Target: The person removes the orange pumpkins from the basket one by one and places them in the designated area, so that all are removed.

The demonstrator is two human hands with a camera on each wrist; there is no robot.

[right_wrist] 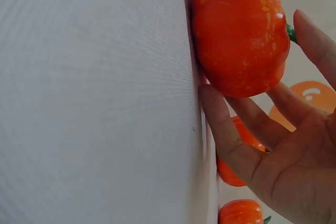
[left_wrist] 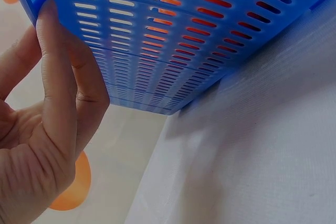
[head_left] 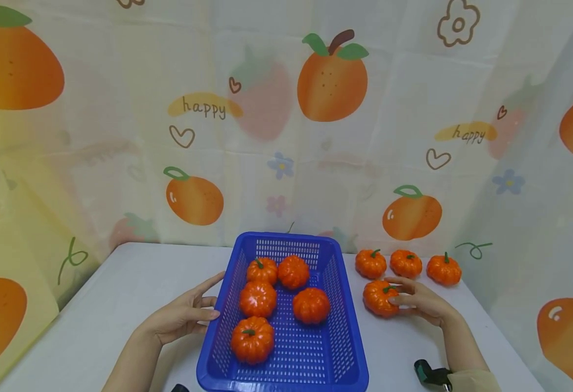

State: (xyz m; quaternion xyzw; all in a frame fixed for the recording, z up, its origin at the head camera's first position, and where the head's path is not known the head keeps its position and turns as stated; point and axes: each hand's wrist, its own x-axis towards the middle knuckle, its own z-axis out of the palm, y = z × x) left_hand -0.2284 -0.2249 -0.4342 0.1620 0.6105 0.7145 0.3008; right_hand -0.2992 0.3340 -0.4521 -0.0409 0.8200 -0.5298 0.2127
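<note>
A blue plastic basket (head_left: 355, 348) with slotted walls holds several small orange pumpkins, one of them a pumpkin with a green stem (head_left: 252, 340). My left hand (head_left: 183, 316) is at the basket's left side. Its fingertips touch the rim from outside, and in the left wrist view one finger (left_wrist: 58, 82) reaches up under the lip. To the right of the basket, my right hand (head_left: 425, 302) has its fingers spread loosely about another pumpkin (head_left: 379, 298). That pumpkin sits on the table; in the right wrist view a gap shows between the upper finger (right_wrist: 315, 45) and its skin.
Behind the right hand stand three more pumpkins in a row: a left one (head_left: 370, 264), a middle one (head_left: 406, 263) and a right one (head_left: 444, 269). A fruit-print curtain (head_left: 276, 163) hangs behind the white table (head_left: 168, 272). A black device (head_left: 430, 374) is beside the right wrist.
</note>
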